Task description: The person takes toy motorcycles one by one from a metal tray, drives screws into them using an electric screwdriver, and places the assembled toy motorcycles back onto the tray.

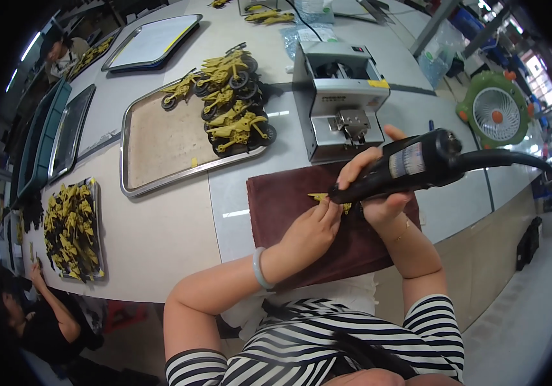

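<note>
My right hand [388,207] is wrapped round a black corded electric screwdriver [411,161], held slantwise with its narrow end down to the left. A dark cable runs off its thick end to the right. The fingers of my left hand [314,230] pinch a small yellow toy part [317,196], close against the tool's narrow end. Most of that part is hidden by my hands and the tool; its kind looks like the yellow toy motorcycles nearby. Beneath both hands lies a dark red cloth [279,199] on the table.
Beyond the cloth stands a grey boxy machine [343,96]. To its left, a metal tray [160,145] bears a heap of yellow-and-black toy motorcycles [227,106]. Another loaded tray [73,231] sits far left, near a co-worker [57,315]. A green fan [497,109] stands at right.
</note>
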`<state>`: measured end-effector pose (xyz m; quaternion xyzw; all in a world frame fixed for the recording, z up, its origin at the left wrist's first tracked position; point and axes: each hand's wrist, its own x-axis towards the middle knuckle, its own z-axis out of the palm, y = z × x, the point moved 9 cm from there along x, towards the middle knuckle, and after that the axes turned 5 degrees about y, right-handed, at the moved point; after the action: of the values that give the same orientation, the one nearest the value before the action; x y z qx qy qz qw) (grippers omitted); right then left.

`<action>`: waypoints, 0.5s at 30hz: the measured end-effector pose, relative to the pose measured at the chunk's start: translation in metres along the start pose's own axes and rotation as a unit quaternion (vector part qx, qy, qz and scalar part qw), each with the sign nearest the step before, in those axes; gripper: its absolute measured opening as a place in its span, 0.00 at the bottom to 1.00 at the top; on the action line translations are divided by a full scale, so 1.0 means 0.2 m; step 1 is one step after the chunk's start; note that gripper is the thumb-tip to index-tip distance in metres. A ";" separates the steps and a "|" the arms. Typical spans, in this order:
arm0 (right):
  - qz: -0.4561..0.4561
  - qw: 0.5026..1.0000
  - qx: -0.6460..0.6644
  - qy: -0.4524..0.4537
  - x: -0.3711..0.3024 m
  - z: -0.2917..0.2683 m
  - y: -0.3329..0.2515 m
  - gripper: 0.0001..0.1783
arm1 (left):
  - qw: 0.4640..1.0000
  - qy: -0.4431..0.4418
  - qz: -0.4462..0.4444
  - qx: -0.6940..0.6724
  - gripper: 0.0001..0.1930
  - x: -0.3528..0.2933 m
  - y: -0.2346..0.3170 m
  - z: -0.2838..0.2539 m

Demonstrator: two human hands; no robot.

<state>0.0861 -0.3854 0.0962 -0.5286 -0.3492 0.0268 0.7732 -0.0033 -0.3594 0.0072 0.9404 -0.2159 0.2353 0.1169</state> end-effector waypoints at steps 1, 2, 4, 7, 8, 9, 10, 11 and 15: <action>-0.018 1.000 0.013 0.019 0.00 -0.04 -0.05 0.57 | 1.000 -0.010 0.009 -0.002 0.22 0.00 0.02 0.01; -0.038 0.999 0.026 0.024 0.02 -0.06 -0.10 0.56 | 1.000 -0.008 0.016 0.013 0.22 0.01 0.02 -0.01; -0.064 0.997 0.035 0.037 0.08 -0.13 -0.18 0.55 | 1.000 0.001 0.019 0.012 0.21 0.03 0.02 -0.01; -0.067 0.995 -0.033 0.061 0.17 -0.27 -0.28 0.53 | 0.997 0.016 -0.021 -0.069 0.20 0.08 -0.04 -0.04; -0.062 0.993 -0.045 0.085 0.17 -0.34 -0.27 0.51 | 0.991 0.033 -0.045 -0.120 0.20 0.10 -0.07 -0.06; -0.058 0.993 -0.053 0.085 0.17 -0.40 -0.25 0.48 | 0.992 0.027 -0.043 -0.114 0.20 0.12 -0.06 -0.05; -0.048 0.992 -0.069 0.092 0.16 -0.46 -0.22 0.47 | 0.989 0.022 -0.065 -0.130 0.20 0.12 -0.09 -0.02; -0.037 0.991 -0.085 0.094 0.15 -0.50 -0.17 0.46 | 0.985 0.019 -0.093 -0.145 0.20 0.12 -0.12 0.00; -0.008 0.991 -0.067 0.114 0.07 -0.60 0.04 0.45 | 0.855 -0.039 -0.332 -0.396 0.16 0.04 -0.33 0.00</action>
<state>0.1678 -0.4714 0.0740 -0.5758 -0.2640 -0.0637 0.7712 0.0339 -0.3046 0.0034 0.8386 0.0301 0.0406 0.5424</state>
